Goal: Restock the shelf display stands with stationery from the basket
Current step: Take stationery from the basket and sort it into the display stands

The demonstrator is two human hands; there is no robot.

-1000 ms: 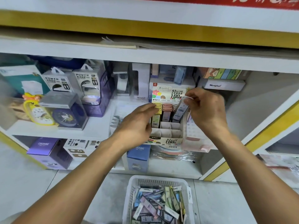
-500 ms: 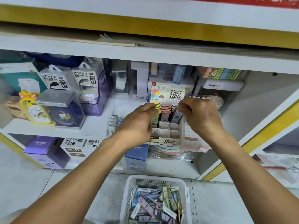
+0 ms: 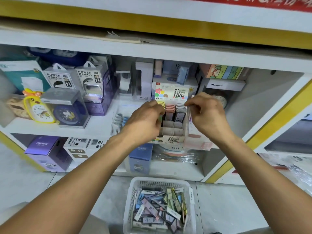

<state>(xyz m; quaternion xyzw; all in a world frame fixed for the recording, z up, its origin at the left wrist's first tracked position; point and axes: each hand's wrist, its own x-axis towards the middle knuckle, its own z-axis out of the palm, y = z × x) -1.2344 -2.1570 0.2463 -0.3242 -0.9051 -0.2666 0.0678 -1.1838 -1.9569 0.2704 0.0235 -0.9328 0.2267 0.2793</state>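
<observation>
White shelving (image 3: 168, 51) with yellow trim fills the upper frame, its middle level crowded with boxed goods: power bank packs (image 3: 72, 78) and a yellow clock (image 3: 38, 110) at left. On the floor tiles at bottom centre stands a white basket (image 3: 133, 196), heaped with slim stationery packs (image 3: 158, 211), well apart from the shelf above.

At frame centre a cardboard display stand (image 3: 173, 132) sits on the shelf edge, with coloured packs standing in its back row and its front cells bare. The left hand (image 3: 143, 122) is at the stand's left side, fingers curled over the yellow packs (image 3: 161, 104); whether it grips one or only steadies the row is hidden by its knuckles. The right hand (image 3: 207, 114) hovers at the stand's right corner, thumb and forefinger pinched together, seemingly on the rim or on nothing; I cannot tell which.

The step looks like seating packs in the back row. It would go best with one hand bracing the light stand while the other presses packs straight down, square to the dividers, so none tilts across a cell.

The stand overhangs the shelf lip slightly, so a forward push could tip it. The shelf above leaves fair headroom; neighbouring boxes close in on both sides.
</observation>
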